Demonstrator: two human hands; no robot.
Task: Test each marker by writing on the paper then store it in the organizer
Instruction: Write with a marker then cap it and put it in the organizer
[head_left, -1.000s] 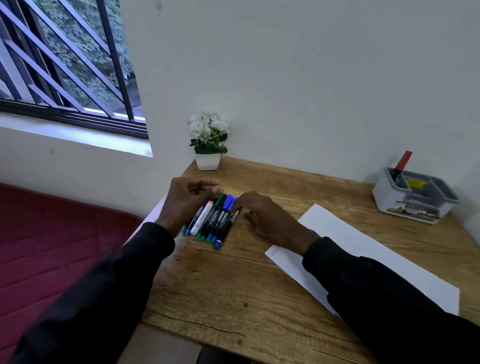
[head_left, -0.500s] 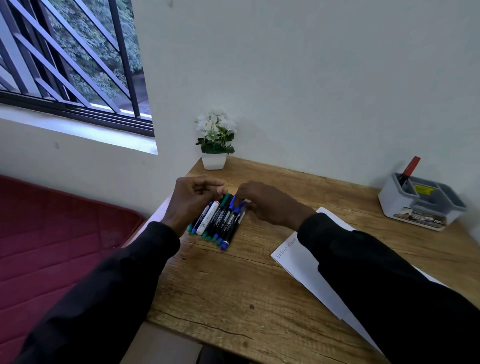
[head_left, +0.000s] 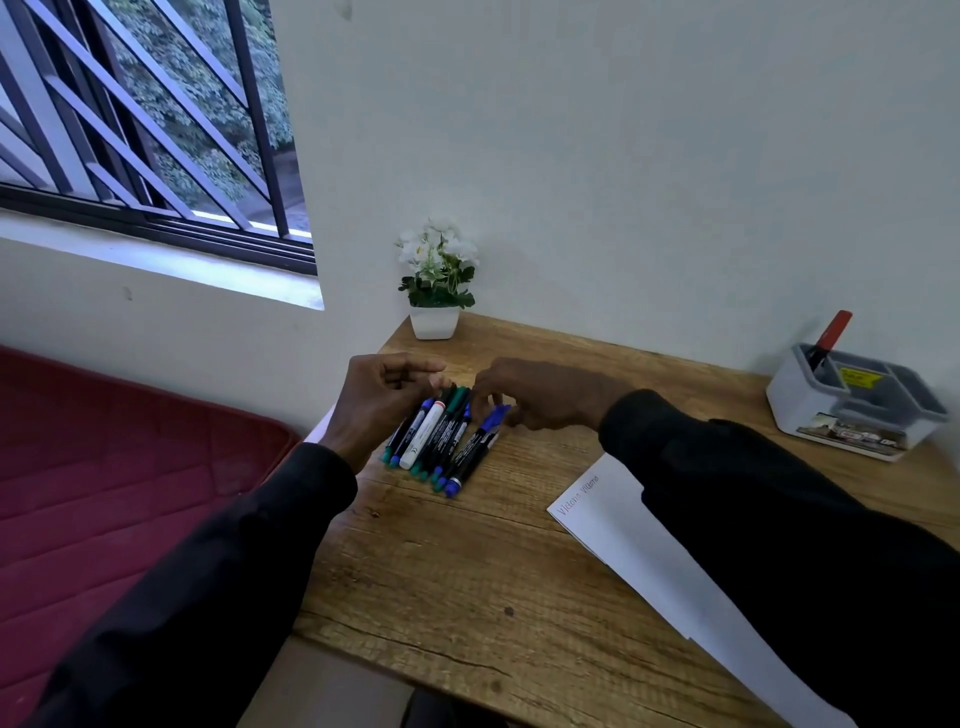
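R hand (head_left: 540, 395) in pinch on blue marker (head_left: 475, 448), long axis diagonal, cap far-right.

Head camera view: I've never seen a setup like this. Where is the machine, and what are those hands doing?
There is no machine here. A person wears one camera on the head, and it looks down at their own two hands. On the wooden table lie a row of markers, a sheet of paper with a little writing, a grey organizer holding a red marker, and a small potted plant. The right hand pinches the cap end of a blue marker at the edge of the row. The left hand rests curled at the row's far end; whether it grips anything is unclear.
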